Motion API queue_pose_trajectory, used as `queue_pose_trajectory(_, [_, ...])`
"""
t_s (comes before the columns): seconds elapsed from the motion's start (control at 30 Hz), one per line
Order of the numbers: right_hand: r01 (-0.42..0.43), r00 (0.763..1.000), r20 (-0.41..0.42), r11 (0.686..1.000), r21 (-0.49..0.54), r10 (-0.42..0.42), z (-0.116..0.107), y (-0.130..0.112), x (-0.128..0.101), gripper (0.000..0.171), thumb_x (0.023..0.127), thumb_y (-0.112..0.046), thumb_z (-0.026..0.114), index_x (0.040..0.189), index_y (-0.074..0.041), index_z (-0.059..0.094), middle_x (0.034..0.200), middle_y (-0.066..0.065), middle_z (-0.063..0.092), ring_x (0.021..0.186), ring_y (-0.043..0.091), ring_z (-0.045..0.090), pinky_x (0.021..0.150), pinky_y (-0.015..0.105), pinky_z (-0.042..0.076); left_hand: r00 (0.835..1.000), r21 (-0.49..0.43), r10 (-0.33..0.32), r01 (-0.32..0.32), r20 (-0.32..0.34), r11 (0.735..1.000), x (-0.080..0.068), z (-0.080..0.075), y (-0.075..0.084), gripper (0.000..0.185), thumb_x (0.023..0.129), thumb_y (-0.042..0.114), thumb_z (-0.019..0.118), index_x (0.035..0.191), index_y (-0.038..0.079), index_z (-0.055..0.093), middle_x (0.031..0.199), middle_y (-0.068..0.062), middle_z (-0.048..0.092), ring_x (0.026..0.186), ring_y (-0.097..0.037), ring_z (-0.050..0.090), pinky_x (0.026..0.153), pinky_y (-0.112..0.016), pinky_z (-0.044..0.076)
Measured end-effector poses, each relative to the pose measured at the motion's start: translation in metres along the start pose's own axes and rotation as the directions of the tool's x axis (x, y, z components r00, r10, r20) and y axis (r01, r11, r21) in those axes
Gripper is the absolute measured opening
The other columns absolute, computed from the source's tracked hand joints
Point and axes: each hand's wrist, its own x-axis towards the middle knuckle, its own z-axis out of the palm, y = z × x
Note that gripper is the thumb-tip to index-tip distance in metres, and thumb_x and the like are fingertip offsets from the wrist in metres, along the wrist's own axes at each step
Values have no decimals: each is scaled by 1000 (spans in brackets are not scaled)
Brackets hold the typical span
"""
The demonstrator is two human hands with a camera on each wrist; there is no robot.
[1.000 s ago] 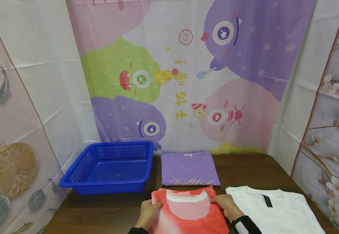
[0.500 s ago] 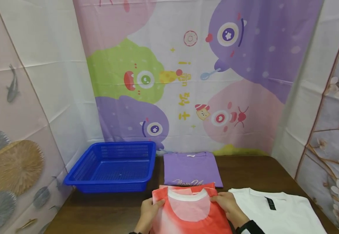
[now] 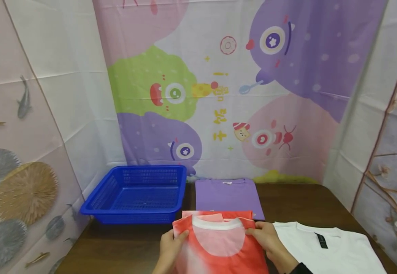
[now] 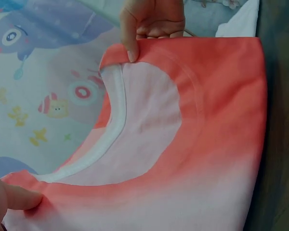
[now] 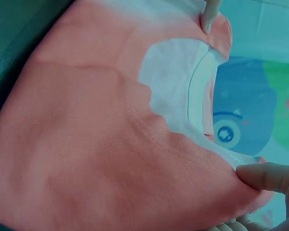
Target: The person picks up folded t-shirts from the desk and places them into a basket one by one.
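the left hand (image 3: 169, 243) and right hand (image 3: 266, 238) each pinched a shoulder of the folded red shirt (image 3: 219, 247), lifted at the tabletop's (image 3: 123, 247) near edge. a white shirt (image 3: 325, 249) lay right of the red shirt, a purple shirt (image 3: 227, 196) behind it, a blue basket (image 3: 135, 194) behind-left.

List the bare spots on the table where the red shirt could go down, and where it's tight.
Bare wood: right of the purple shirt, behind the white shirt, out to the table edge; also the front-left strip below the blue basket. The basket holds nothing visible. Crowded: centre front, where both hands hold the red shirt between purple and white.
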Motion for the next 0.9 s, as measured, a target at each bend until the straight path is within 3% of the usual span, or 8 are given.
queue_pose_trajectory(0.2, [51, 999, 10, 998, 22, -52, 7, -14, -10, 15, 74, -5, 68, 84, 6, 67, 60, -3, 57, 61, 10, 51, 57, 25, 44, 998, 15, 46, -46, -38, 999, -3, -17, 8, 25, 82, 11, 71, 90, -13, 67, 72, -17, 68, 61, -10, 50, 55, -24, 44])
queue_pose_trajectory(0.33, [68, 997, 23, 997, 42, -69, 12, -24, -14, 17, 75, -5, 68, 87, 7, 66, 64, -3, 62, 63, 10, 54, 59, 26, 46, 997, 16, 46, -45, -67, 999, -3, -26, 13, 23, 81, 10, 71, 87, -12, 67, 68, -12, 64, 59, -9, 46, 53, -22, 41])
queue_pose_trajectory(0.6, [90, 994, 52, 995, 49, -93, 18, -43, -15, 24, 76, -6, 68, 96, 8, 65, 72, 1, 68, 66, 10, 58, 62, 27, 47, 994, 29, 69, -66, -85, 997, 4, -45, 22, 23, 84, 11, 71, 89, -11, 68, 70, -12, 66, 56, -3, 44, 53, -21, 40])
queue_pose_trajectory(0.77, [98, 993, 61, 992, 78, -103, 26, -55, -16, 20, 76, -5, 68, 91, 7, 65, 69, -1, 66, 64, 10, 57, 60, 26, 47, 992, 55, 89, -84, -93, 995, 10, -58, 26, 25, 84, 12, 70, 90, -12, 67, 72, -15, 68, 59, -6, 47, 53, -21, 41])
queue_pose_trajectory(0.9, [115, 990, 68, 989, 96, -121, 33, -63, -16, 19, 75, -4, 68, 91, 7, 64, 68, -1, 65, 63, 9, 56, 59, 26, 47, 992, 73, 80, -72, -100, 995, 15, -69, 29, 24, 85, 12, 70, 87, -11, 67, 68, -9, 64, 59, -7, 46, 53, -21, 40])
